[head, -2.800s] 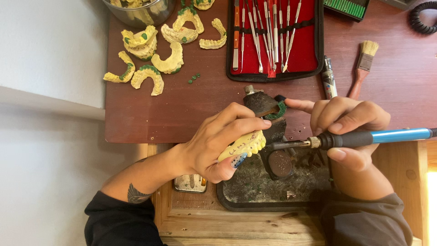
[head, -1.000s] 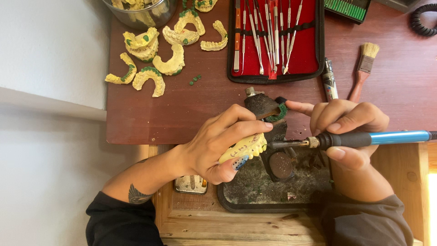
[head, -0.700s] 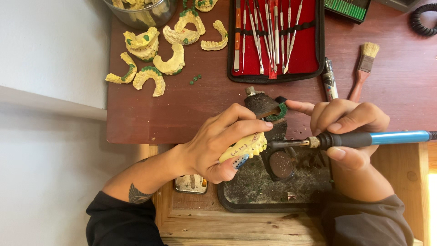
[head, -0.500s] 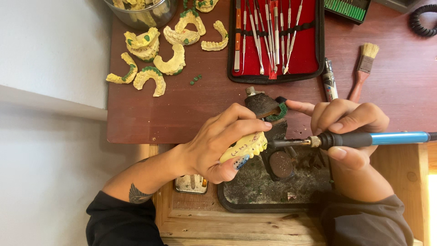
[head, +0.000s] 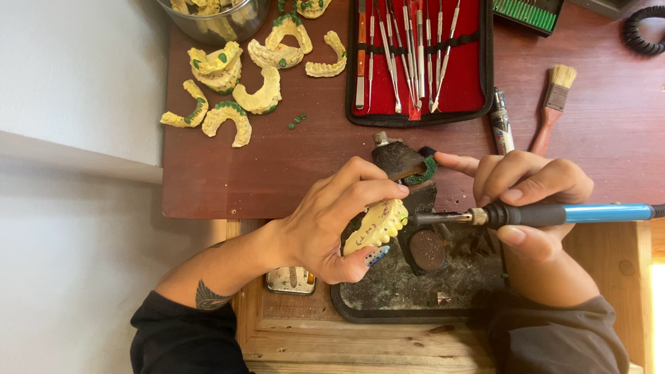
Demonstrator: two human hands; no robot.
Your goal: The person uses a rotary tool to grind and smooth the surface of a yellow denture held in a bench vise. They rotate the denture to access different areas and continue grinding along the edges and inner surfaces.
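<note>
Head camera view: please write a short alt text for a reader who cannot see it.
The left hand holds a yellow dental cast while the right hand points a blue-handled heated tool at it, above a dark tray. More casts and a red instrument case lie on the brown table.

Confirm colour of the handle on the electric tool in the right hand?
Blue handle with a black grip, seen in the head view.
</note>
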